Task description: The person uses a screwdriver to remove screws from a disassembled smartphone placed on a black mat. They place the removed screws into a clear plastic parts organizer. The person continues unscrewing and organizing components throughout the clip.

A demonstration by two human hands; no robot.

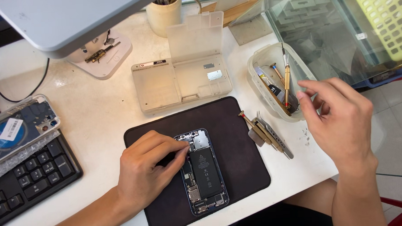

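An opened smartphone (205,173) with its black battery and boards exposed lies on a dark work mat (237,138). My left hand (147,168) rests on the phone's left side, fingertips touching its upper part near the camera area. My right hand (339,117) hovers above the table's right edge, fingers loosely curled with nothing visible in them, next to a clear plastic tub (261,66) holding screwdrivers (287,81). Tweezers and a small screwdriver (266,133) lie between mat and tub.
An open beige parts box (182,78) sits behind the mat. A lamp base (103,52), a cup of tools (164,14), a black keyboard (29,177), a phone back in wrap (19,128) and a glass cabinet (331,28) surround the work area.
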